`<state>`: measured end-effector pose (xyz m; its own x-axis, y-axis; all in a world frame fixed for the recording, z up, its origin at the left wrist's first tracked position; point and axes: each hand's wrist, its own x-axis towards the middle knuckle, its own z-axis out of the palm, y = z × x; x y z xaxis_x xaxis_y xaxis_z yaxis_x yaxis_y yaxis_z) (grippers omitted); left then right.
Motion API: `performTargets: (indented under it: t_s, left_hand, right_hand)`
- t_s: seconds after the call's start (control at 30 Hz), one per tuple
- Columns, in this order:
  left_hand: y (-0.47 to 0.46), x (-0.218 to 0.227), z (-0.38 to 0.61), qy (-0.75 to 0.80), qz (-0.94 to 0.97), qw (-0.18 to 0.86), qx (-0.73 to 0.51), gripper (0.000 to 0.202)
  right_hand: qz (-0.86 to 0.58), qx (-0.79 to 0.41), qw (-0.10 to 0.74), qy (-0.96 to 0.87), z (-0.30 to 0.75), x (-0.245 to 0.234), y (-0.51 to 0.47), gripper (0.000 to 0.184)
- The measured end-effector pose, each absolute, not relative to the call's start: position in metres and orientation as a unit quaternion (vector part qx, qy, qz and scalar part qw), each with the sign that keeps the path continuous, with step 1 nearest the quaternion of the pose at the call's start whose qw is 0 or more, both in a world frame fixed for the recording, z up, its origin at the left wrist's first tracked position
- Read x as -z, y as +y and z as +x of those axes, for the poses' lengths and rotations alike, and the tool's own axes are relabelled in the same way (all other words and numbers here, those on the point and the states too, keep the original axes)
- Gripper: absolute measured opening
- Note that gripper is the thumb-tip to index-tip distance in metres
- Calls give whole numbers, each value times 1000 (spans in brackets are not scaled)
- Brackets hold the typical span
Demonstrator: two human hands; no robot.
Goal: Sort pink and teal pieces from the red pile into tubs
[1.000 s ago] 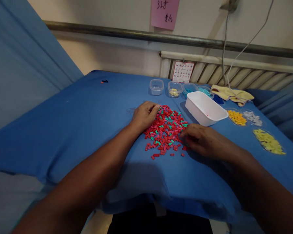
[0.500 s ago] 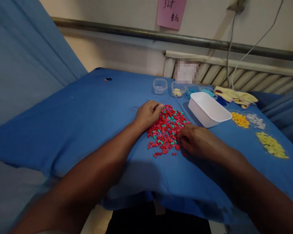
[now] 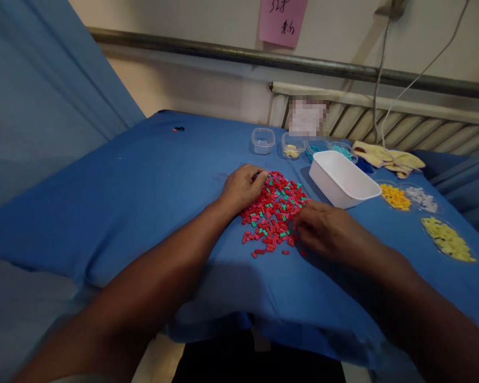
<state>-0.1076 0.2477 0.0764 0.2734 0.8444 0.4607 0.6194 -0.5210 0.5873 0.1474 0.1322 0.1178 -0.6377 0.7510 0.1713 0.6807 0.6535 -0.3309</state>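
A heap of small red, pink and green pieces [image 3: 275,210] lies on the blue cloth-covered table [image 3: 143,186]. My left hand [image 3: 241,186] rests palm down on the heap's left edge, its fingers curled over the pieces. On the heap's right edge sits my right hand [image 3: 327,229], with its fingertips bent down among the pieces; whether they pinch one is hidden. A white rectangular tub [image 3: 341,178] stands tilted just beyond the heap on the right.
Small clear tubs [image 3: 263,140] with yellow and teal pieces line the back. Piles of orange [image 3: 395,197], white [image 3: 421,198] and yellow pieces [image 3: 447,239] lie at the right. A yellow cloth [image 3: 387,155] lies near the radiator. A blue curtain hangs at the left.
My right hand has crept a little to the left into the heap's edge. My left hand has stayed where it was. The view has shifted slightly.
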Motion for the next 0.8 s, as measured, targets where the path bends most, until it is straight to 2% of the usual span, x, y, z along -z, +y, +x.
performTargets:
  t_s: [0.17,0.33,0.43,0.53,0.6,0.67,0.73,0.8]
  left_hand:
    - [248,-76,-109,459,787,145,-385,35]
    - [248,-75,-109,466,786,144,-379,36]
    - [248,-75,-109,465,785,149,-382,36]
    - [248,-75,-109,462,781,154,-390,34]
    - [247,-76,-109,464,782,155,-387,35]
    - [247,-76,-110,467,783,153,-380,36]
    - [247,-77,-109,466,785,152,-379,38]
    - [248,-77,-109,461,785,152,-384,38]
  right_hand:
    - [-419,-79,249,-869,161,-128,132,11]
    - [-490,103,365,-785,189,-137,142,9]
    - [-548,180,363,-732,214,-134,154,11]
    - [-551,194,345,-734,223,-129,160,17]
    - [-511,175,358,-762,211,-126,156,17]
    - [-439,100,354,-819,188,-123,146,15]
    - [-338,-19,300,-892,159,-119,136,16]
    - [-275,-89,250,-924,135,-114,129,18]
